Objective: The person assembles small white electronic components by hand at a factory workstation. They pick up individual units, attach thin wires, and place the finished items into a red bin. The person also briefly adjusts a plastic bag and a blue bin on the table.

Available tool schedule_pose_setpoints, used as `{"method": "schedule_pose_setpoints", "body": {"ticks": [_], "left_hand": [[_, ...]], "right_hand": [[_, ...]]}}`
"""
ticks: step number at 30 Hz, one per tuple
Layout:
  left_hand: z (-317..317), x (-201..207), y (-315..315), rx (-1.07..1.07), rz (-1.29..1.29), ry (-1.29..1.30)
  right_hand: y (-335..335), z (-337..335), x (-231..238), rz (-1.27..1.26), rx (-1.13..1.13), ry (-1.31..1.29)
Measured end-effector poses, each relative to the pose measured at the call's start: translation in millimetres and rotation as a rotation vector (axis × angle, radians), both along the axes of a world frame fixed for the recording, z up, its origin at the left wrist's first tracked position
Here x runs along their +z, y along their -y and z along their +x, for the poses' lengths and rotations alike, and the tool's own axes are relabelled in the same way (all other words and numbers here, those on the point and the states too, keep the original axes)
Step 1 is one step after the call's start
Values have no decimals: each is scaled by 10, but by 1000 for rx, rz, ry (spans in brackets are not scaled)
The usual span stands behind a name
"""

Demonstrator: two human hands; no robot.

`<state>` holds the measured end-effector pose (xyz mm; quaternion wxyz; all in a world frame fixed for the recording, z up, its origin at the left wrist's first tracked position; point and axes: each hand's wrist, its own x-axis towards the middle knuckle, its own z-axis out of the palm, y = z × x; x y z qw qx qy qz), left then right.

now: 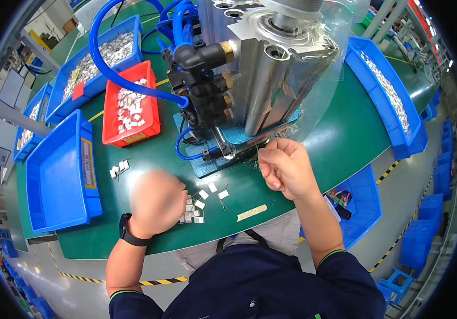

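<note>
My left hand (158, 203) rests over the green table beside a loose pile of small white block-like parts with thin leads (190, 212). It is blurred, so its fingers and anything in them cannot be made out. My right hand (288, 169) is raised at the foot of the metal press (263, 101), thumb and forefinger pinched together. What sits in that pinch, perhaps a thin wire end, is too small to name. Several of the white parts lie singly just right of the left hand, and a few more (120, 168) lie beyond it.
A red bin (153, 101) of white parts and a blue tray (53, 175) stand left of the press with its blue air hoses (133, 85). Blue bins of parts stand far left and right (359, 61). A tape strip (252, 213) is stuck near the table's front edge.
</note>
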<state>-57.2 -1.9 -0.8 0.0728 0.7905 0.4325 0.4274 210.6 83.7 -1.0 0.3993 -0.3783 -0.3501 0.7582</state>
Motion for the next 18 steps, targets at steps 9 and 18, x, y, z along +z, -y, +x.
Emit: {"method": "schedule_pose_setpoints", "body": {"ticks": [9, 18], "left_hand": [[4, -6, -3, 8, -1, -5], [6, -14, -3, 3, -2, -9]], "right_hand": [[3, -23, -1, -2, -6, -24], [3, -15, -1, -1, -2, -22]]}}
